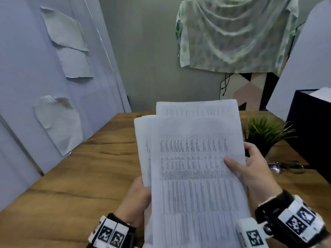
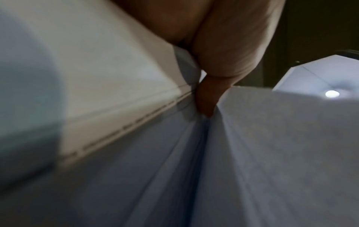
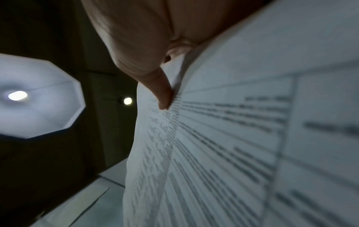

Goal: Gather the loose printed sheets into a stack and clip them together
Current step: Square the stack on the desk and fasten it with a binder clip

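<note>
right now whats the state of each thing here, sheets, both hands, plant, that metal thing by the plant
printed sheets: held up off the wooden table, edges uneven, no clip seen on them
left hand: grips the sheets' left edge
right hand: grips the right edge, thumb on the top page
potted plant: upright on the table
metal object: lying on the table, too blurred to identify

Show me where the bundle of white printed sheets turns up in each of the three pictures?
Head: white printed sheets centre, held up over the wooden table.
Left wrist: lower right, their blank side.
Right wrist: right half, the print facing.
Shared landmark: the right hand's thumb lying on the print.
</note>
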### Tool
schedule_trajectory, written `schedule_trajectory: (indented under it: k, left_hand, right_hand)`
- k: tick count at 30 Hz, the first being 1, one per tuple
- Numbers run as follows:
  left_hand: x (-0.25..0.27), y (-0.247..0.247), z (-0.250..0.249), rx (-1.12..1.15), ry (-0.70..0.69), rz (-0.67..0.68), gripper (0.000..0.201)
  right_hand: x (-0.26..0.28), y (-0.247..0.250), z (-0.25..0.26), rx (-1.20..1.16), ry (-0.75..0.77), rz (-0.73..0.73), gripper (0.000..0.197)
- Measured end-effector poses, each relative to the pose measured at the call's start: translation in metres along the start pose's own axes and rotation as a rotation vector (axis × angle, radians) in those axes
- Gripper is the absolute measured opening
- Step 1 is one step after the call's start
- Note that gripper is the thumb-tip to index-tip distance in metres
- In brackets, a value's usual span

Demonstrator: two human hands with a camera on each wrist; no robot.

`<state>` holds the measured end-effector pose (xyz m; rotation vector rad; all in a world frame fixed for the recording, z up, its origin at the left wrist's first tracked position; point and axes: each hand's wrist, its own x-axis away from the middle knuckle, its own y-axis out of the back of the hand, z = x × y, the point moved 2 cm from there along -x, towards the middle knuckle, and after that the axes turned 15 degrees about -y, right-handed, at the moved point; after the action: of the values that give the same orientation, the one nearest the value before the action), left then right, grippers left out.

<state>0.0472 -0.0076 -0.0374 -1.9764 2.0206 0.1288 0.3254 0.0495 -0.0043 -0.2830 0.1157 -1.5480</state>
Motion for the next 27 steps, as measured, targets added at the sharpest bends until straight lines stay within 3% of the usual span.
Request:
schedule_trajectory:
  k: [4, 7, 8, 11, 14, 18, 20, 22, 23, 27]
  left_hand:
    - [-0.023, -0.011, -0.026, 0.042, -0.106, 0.013, 0.025]
    - [-0.028, -0.015, -0.034, 0.094, -0.171, 0.006, 0.033]
    - [-0.027, -0.015, -0.032, 0.134, -0.158, 0.006, 0.042]
    - [-0.016, -0.01, -0.015, 0.181, -0.136, -0.004, 0.105]
    - [-0.008, -0.009, -0.007, 0.07, -0.196, 0.005, 0.117]
    - [-0.006, -0.01, -0.005, -0.118, -0.239, -0.034, 0.108]
    - [-0.007, -0.015, -0.007, -0.148, -0.255, -0.09, 0.074]
    - [-0.004, -0.027, -0.014, -0.163, -0.285, -0.092, 0.034]
    - [-0.003, -0.033, -0.018, -0.164, -0.292, -0.073, 0.03]
    - [-0.01, -0.043, -0.033, -0.197, -0.378, -0.123, 0.03]
  right_hand:
    - [0.017, 0.001, 0.039, -0.054, 0.266, 0.009, 0.055]
    - [0.026, 0.005, 0.037, -0.075, 0.309, 0.022, 0.048]
    - [0.026, 0.008, 0.031, -0.043, 0.295, 0.006, 0.049]
    - [0.027, 0.015, 0.009, 0.01, 0.213, 0.02, 0.048]
    - [0.028, 0.016, 0.001, 0.004, 0.166, 0.063, 0.047]
    - [0.028, 0.021, 0.003, 0.003, 0.14, 0.104, 0.047]
    - [0.028, 0.017, 0.002, 0.014, 0.134, 0.111, 0.05]
    - [0.03, 0.009, 0.003, 0.042, 0.173, 0.077, 0.069]
    - [0.031, 0.006, 0.005, 0.044, 0.193, 0.047, 0.072]
    - [0.031, 0.001, 0.018, 0.001, 0.24, 0.015, 0.04]
